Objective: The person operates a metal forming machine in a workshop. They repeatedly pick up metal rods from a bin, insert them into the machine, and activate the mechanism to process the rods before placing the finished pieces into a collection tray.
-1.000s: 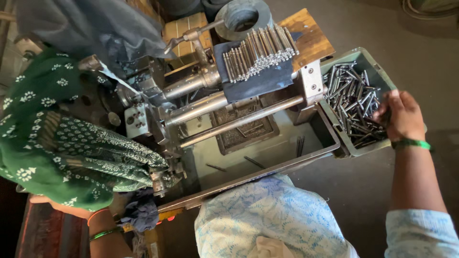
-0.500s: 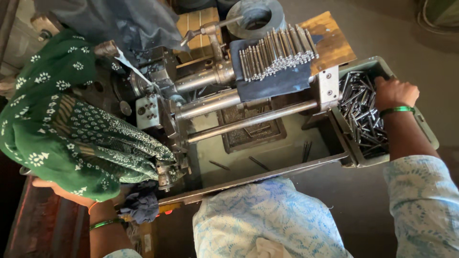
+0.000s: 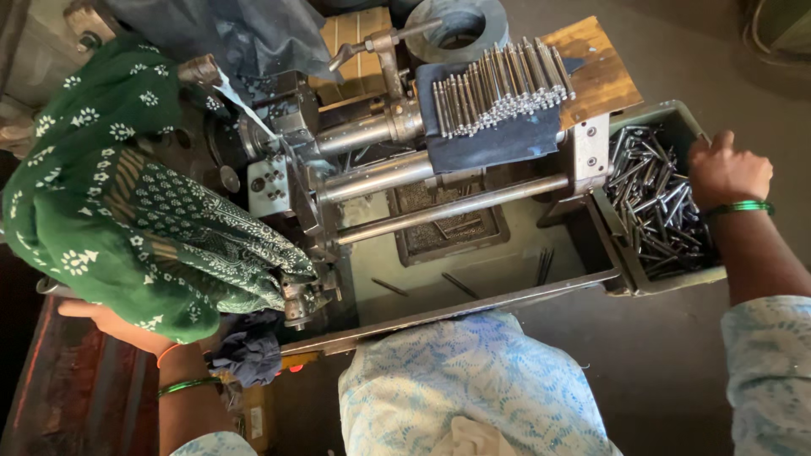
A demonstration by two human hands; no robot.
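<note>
- The small lathe-like machine [image 3: 380, 177] fills the middle of the view, its two bright horizontal bars running from the head at the left to an end plate at the right, with a shallow pan beneath holding a few stray rods.
- A large green patterned cloth [image 3: 127, 211] drapes over the machine's left end and hides most of what lies under it.
- The grey bin [image 3: 676, 279] stands against the machine's right end, piled with loose dark metal rods [image 3: 655, 203] lying in every direction.
- On top of the machine, near its back edge, a dark blue cloth carries a neat row of finished pins [image 3: 498, 89], side by side, with a wooden board just behind them.
- The right hand [image 3: 728, 169], a green bangle at the wrist, rests at the bin's far right edge with fingers curled down among the rods; whether it has closed on one cannot be told.
- The left hand [image 3: 106, 323] lies half under the green cloth at the machine's left front corner, fingers hidden, so its grip cannot be told.
- Judging from the tangle, a rod is best lifted singly by one end, so that it slides free without dragging its neighbours over the bin wall.
</note>
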